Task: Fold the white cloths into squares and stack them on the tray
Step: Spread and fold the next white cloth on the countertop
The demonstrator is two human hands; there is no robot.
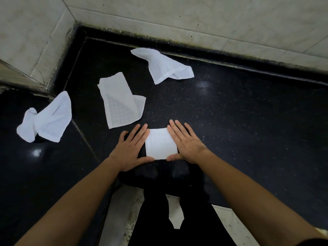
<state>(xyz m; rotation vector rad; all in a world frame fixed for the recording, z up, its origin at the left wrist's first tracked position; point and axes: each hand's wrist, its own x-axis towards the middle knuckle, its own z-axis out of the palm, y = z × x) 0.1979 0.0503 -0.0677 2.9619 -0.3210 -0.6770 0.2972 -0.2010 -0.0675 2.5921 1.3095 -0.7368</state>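
A folded white cloth is framed between the left hand and the right hand, both laid flat with straight fingers against its sides, seemingly to square its edges, while three loose cloths are scattered beyond the hands and no tray can be made out.

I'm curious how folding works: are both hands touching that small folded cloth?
Touching. The head view shows the left hand flat against the left edge of the folded cloth, and the right hand lying on its right edge.
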